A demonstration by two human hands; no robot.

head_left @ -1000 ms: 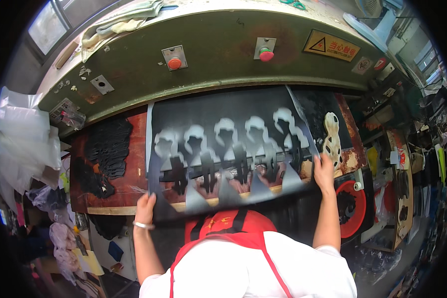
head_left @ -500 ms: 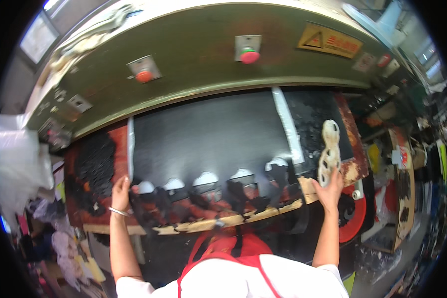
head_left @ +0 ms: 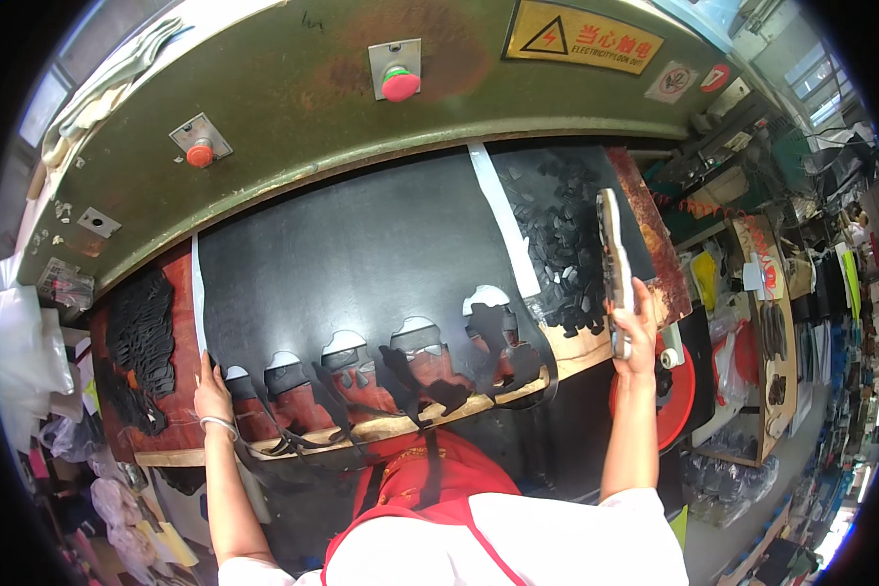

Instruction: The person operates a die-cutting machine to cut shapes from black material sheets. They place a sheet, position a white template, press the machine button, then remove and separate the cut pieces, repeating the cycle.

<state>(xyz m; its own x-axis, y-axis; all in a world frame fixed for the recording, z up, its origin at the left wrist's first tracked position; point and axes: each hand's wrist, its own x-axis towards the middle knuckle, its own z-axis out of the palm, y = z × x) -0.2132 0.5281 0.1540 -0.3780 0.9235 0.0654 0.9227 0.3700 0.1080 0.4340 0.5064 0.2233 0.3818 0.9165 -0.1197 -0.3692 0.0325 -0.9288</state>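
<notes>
Right hand (head_left: 635, 327) clenched on cutting die (head_left: 611, 264), upright at 3 o'clock. Left hand (head_left: 211, 391) pinches black sheet (head_left: 361, 264) corner at 8 o'clock; sheet spans press bed. Risk: cut-out strips (head_left: 400, 391) snag, sheet skews; die slips.

At frame centre, a black sheet (head_left: 361, 264) with cut-out notches lies on the worktop (head_left: 610, 342); left hand (head_left: 210, 391) grips its lower-left edge, right hand (head_left: 635, 327) raises a pale cutting die (head_left: 610, 264).

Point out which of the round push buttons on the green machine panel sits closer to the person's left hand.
The smaller red button on the left plate sits closer to the left hand; the larger red button lies further right, near the yellow warning sign.
</notes>
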